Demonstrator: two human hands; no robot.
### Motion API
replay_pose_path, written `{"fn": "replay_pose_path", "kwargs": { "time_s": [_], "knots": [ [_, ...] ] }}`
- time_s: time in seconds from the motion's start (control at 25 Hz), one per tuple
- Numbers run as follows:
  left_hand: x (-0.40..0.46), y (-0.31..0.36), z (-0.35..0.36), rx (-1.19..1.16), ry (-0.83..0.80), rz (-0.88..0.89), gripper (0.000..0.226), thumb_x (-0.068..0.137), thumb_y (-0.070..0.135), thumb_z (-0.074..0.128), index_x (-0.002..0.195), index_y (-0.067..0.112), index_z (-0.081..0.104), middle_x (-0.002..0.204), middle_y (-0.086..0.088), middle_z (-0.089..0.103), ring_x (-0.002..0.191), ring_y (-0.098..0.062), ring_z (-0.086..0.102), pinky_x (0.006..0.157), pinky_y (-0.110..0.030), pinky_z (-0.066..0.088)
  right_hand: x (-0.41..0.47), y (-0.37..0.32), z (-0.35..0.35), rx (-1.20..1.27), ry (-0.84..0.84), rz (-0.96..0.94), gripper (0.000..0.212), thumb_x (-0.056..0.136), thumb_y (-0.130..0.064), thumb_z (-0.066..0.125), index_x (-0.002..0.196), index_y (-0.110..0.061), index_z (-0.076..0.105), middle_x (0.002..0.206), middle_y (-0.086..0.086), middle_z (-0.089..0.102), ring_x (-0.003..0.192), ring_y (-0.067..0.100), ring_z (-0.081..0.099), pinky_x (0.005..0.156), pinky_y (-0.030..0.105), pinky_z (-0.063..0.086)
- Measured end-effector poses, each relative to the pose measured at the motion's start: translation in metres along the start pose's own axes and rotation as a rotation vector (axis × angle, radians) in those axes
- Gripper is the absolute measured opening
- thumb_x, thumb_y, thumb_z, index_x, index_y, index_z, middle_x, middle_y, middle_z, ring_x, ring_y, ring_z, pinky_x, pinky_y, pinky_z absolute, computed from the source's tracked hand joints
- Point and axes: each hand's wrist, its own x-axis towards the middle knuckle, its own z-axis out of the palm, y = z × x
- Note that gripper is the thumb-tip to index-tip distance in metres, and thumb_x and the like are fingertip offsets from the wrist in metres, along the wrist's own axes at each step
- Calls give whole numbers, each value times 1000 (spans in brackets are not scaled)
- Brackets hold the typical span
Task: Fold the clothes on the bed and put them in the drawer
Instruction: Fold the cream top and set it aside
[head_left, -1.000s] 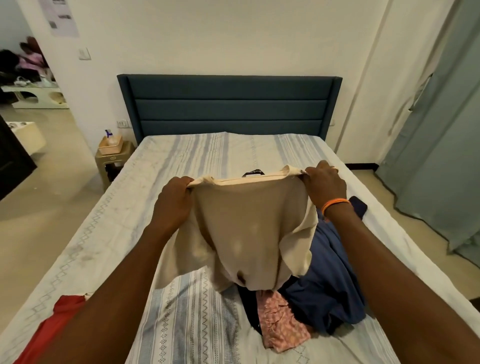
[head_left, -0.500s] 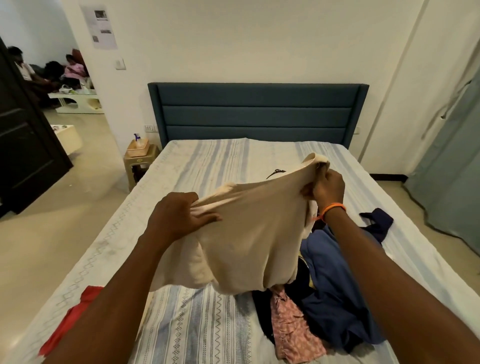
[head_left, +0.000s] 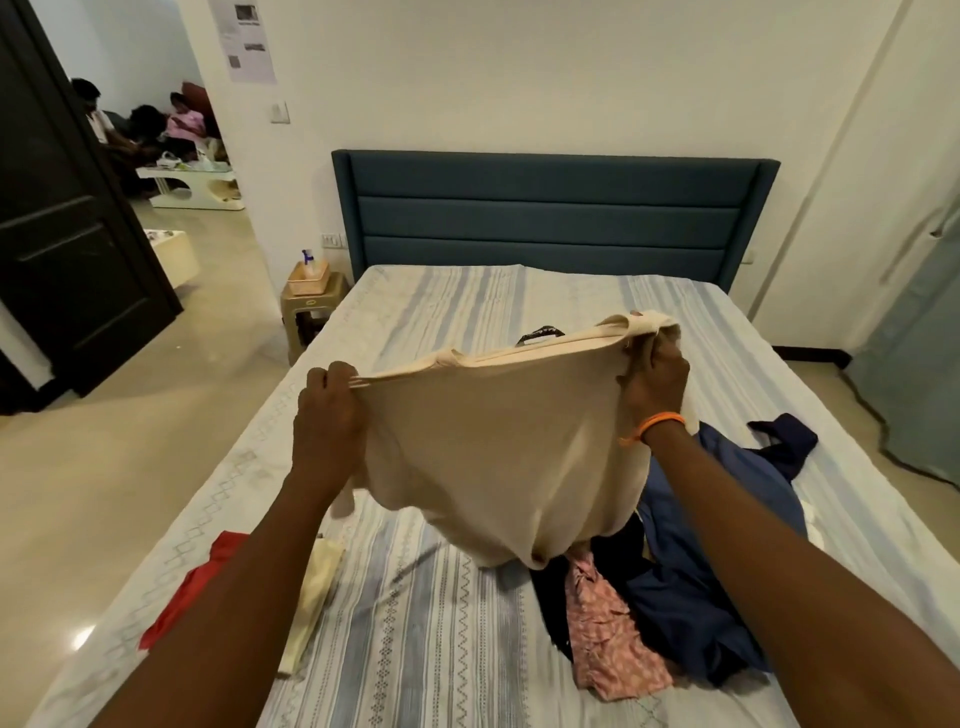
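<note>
A beige garment (head_left: 498, 457) hangs stretched between my two hands above the striped bed (head_left: 467, 312). My left hand (head_left: 327, 410) pinches its left top edge. My right hand (head_left: 657, 374), with an orange band at the wrist, grips the right top corner, slightly higher. Under the garment's lower end lies a heap of clothes: a pink patterned piece (head_left: 608, 639), a blue garment (head_left: 727, 561) and a dark navy one (head_left: 784, 439). At the bed's near left lie a red garment (head_left: 197, 587) and a pale yellow one (head_left: 317, 597). No drawer is in view.
A blue headboard (head_left: 550, 218) backs the bed against the wall. A small stool (head_left: 311, 306) with a box and a bottle stands at the bed's left. A dark door (head_left: 67, 208) stands open at the left, with people seated beyond it. Grey curtains (head_left: 919, 364) hang at the right.
My left hand has shifted from a loose hold to a pinch on the garment's top edge, pulling it taut. The view has turned left, and the yellow garment has come into view.
</note>
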Motion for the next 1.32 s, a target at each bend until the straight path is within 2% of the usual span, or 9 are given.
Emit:
{"fn": "replay_pose_path", "kwargs": {
  "time_s": [0.16, 0.24, 0.36, 0.44, 0.6, 0.8, 1.0, 1.16, 1.32],
  "knots": [
    [7, -1, -5, -320, 181, -336, 22, 100, 7, 40, 113, 4, 58, 108, -18, 65, 98, -34, 61, 77, -32, 42, -17, -9, 18, 62, -19, -65, 41, 104, -27, 38, 142, -15, 47, 127, 18, 60, 114, 30, 58, 93, 20, 47],
    [11, -4, -8, -374, 237, -389, 25, 102, 10, 38, 114, 3, 59, 109, -18, 66, 98, -31, 61, 79, -29, 43, -22, -8, 21, -61, -10, -197, 51, 104, -34, 32, 147, -8, 40, 143, 17, 50, 131, 30, 45, 111, 27, 35],
    [19, -12, -14, -364, 314, -296, 24, 102, 11, 38, 113, 2, 58, 103, -19, 66, 92, -32, 61, 74, -28, 41, -28, -2, 29, -261, 43, -333, 55, 104, -34, 28, 150, -3, 31, 150, 18, 41, 142, 37, 29, 118, 39, 19],
    [27, -18, -15, -320, 343, -191, 24, 102, 14, 40, 113, 3, 58, 99, -19, 67, 87, -34, 62, 72, -32, 43, -29, 5, 39, -339, 75, -293, 54, 101, -24, 31, 153, -7, 26, 152, 18, 36, 144, 40, 25, 120, 42, 14],
    [52, -32, -3, -242, 328, -131, 28, 102, 26, 40, 114, 9, 58, 93, -18, 68, 79, -37, 62, 68, -43, 52, -11, 14, 61, -461, 77, -232, 55, 103, -32, 30, 155, -19, 19, 156, 21, 27, 142, 42, 29, 115, 56, 24],
    [90, -78, 44, -175, 168, -192, 25, 102, 25, 40, 100, 6, 56, 77, -20, 62, 71, -39, 55, 60, -42, 41, 30, 33, 128, -420, 14, -327, 54, 101, -29, 33, 152, -13, 27, 150, 25, 37, 144, 47, 20, 114, 62, 14],
    [132, -146, 131, -103, -60, -303, 29, 103, 25, 40, 87, 6, 54, 82, -17, 62, 75, -34, 53, 65, -32, 30, 73, 86, 225, -601, -197, -412, 52, 101, -32, 36, 150, -15, 35, 140, 28, 46, 140, 49, 27, 109, 56, 23],
    [180, -243, 267, 6, -293, -371, 28, 103, 32, 35, 89, 11, 48, 88, -16, 61, 85, -37, 57, 66, -37, 37, 96, 179, 341, -826, -441, -391, 53, 97, -34, 32, 146, -20, 45, 142, 31, 44, 132, 50, 38, 93, 66, 37],
    [210, -346, 400, 114, -423, -443, 28, 103, 30, 37, 104, 7, 52, 96, -21, 63, 88, -43, 60, 70, -42, 45, 96, 303, 456, -995, -688, -394, 58, 95, -44, 31, 146, -20, 43, 144, 21, 46, 131, 43, 40, 93, 68, 35]
  ]
}}
